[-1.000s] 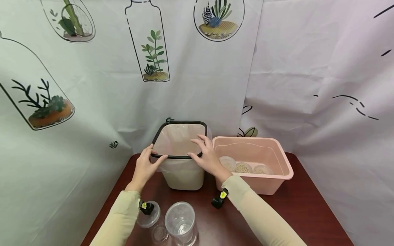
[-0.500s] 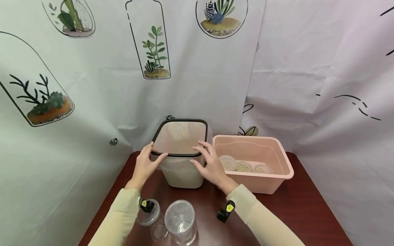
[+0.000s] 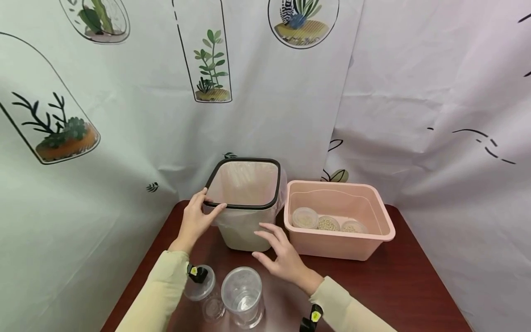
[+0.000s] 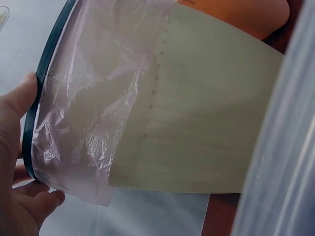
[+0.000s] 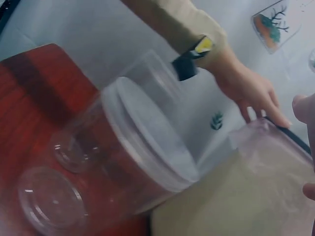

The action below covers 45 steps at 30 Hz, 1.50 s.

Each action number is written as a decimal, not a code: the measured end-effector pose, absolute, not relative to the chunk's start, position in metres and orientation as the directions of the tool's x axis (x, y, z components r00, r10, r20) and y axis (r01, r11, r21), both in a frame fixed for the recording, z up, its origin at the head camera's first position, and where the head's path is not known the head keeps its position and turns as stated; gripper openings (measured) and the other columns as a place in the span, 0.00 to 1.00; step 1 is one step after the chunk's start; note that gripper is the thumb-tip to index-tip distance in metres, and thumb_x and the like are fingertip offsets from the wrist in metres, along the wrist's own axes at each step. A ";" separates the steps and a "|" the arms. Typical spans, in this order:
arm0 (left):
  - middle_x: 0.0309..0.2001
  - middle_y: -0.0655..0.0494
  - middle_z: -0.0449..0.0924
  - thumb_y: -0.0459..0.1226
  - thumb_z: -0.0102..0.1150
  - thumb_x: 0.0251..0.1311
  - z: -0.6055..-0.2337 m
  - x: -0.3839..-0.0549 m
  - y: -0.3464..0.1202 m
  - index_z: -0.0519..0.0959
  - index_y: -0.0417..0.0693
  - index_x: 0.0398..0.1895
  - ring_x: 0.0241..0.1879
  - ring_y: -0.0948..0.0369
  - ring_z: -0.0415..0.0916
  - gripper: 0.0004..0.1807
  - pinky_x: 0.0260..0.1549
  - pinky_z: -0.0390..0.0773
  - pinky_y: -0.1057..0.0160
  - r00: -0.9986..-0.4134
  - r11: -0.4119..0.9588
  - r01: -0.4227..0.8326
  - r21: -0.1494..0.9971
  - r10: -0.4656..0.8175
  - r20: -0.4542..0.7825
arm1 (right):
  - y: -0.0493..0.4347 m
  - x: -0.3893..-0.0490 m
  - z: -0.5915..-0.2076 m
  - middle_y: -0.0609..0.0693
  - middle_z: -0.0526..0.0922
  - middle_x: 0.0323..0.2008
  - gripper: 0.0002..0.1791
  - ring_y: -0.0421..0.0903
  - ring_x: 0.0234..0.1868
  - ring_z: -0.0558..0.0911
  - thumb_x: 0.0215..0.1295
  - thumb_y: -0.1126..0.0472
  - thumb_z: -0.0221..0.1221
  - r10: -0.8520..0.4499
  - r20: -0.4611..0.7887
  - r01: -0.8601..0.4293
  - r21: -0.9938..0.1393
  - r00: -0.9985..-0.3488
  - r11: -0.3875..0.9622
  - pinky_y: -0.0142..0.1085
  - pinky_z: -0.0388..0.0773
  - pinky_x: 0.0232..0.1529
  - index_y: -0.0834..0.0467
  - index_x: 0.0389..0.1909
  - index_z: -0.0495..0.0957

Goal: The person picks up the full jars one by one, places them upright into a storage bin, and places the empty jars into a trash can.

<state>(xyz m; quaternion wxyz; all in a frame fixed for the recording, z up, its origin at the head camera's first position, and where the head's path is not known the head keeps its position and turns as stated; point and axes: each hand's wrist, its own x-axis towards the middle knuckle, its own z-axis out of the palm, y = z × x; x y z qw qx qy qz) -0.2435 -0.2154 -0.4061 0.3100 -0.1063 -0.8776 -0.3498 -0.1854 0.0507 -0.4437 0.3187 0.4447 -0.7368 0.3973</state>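
Observation:
My left hand [image 3: 194,222] holds the near left corner of a trash can [image 3: 242,230], its thumb and fingertips on the black rim ring [image 3: 253,207]. A thin plastic trash bag [image 4: 93,98] lines the can and folds down outside beneath that ring. My right hand [image 3: 287,262] is in front of the can, fingers apart and slightly bent, with nothing in it. Just left of it an uncovered clear plastic jar [image 3: 254,297] stands on the table. Beside this jar is a second clear jar with a lid [image 3: 199,290], partly behind the left wrist's camera.
A pink rectangular bin [image 3: 332,245] stands to the right of the trash can. Inside it are several round clear tubs; one tub [image 3: 328,224] contains pale beans. The dark red table [image 3: 398,281] backs onto a printed curtain [image 3: 269,120].
My right hand has left the trash can's front right rim and moved down toward me. The left hand stays on its corner. The view tilts slightly downward.

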 end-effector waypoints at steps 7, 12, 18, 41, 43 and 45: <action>0.60 0.37 0.67 0.46 0.71 0.46 -0.408 -0.242 -0.217 0.73 0.42 0.32 0.52 0.45 0.70 0.21 0.36 0.69 0.54 -0.775 0.731 0.415 0.542 -0.028 0.631 | 0.048 -0.171 -0.460 0.55 0.68 0.59 0.25 0.51 0.59 0.69 0.61 0.53 0.61 -0.436 0.792 -0.901 -0.326 -0.426 0.287 0.40 0.68 0.55 0.57 0.57 0.70; 0.60 0.37 0.67 0.47 0.71 0.46 -0.409 -0.242 -0.217 0.73 0.42 0.33 0.54 0.44 0.68 0.21 0.38 0.69 0.52 -0.772 0.727 0.420 0.542 -0.027 0.635 | 0.047 -0.162 -0.472 0.55 0.68 0.59 0.25 0.51 0.58 0.69 0.60 0.53 0.61 -0.455 0.798 -0.916 -0.303 -0.395 0.264 0.38 0.68 0.55 0.57 0.57 0.71; 0.60 0.38 0.67 0.46 0.71 0.46 -0.410 -0.241 -0.215 0.73 0.42 0.33 0.50 0.46 0.70 0.21 0.37 0.71 0.53 -0.777 0.728 0.412 0.548 -0.034 0.629 | 0.047 -0.150 -0.487 0.54 0.66 0.60 0.28 0.50 0.59 0.69 0.58 0.51 0.63 -0.535 0.745 -0.917 -0.320 -0.399 0.238 0.37 0.69 0.54 0.56 0.58 0.71; 0.61 0.40 0.66 0.48 0.70 0.47 -0.409 -0.243 -0.215 0.73 0.42 0.35 0.59 0.46 0.65 0.22 0.42 0.70 0.52 -0.779 0.726 0.408 0.554 -0.039 0.626 | 0.038 -0.133 -0.534 0.62 0.55 0.65 0.39 0.57 0.61 0.66 0.46 0.43 0.69 -0.589 0.688 -0.903 -0.369 -0.425 0.220 0.41 0.70 0.54 0.54 0.58 0.69; 0.61 0.40 0.66 0.48 0.70 0.47 -0.410 -0.244 -0.215 0.73 0.42 0.35 0.59 0.46 0.66 0.22 0.41 0.70 0.52 -0.778 0.725 0.409 0.555 -0.041 0.627 | 0.038 -0.132 -0.535 0.63 0.56 0.65 0.38 0.57 0.60 0.67 0.46 0.45 0.70 -0.575 0.692 -0.896 -0.392 -0.436 0.208 0.42 0.71 0.53 0.55 0.58 0.69; 0.61 0.40 0.67 0.47 0.70 0.47 -0.410 -0.245 -0.215 0.73 0.42 0.35 0.59 0.46 0.65 0.22 0.42 0.70 0.51 -0.776 0.724 0.411 0.555 -0.041 0.629 | 0.037 -0.131 -0.536 0.62 0.56 0.65 0.38 0.56 0.60 0.67 0.47 0.46 0.70 -0.568 0.685 -0.885 -0.417 -0.456 0.208 0.42 0.71 0.52 0.54 0.58 0.69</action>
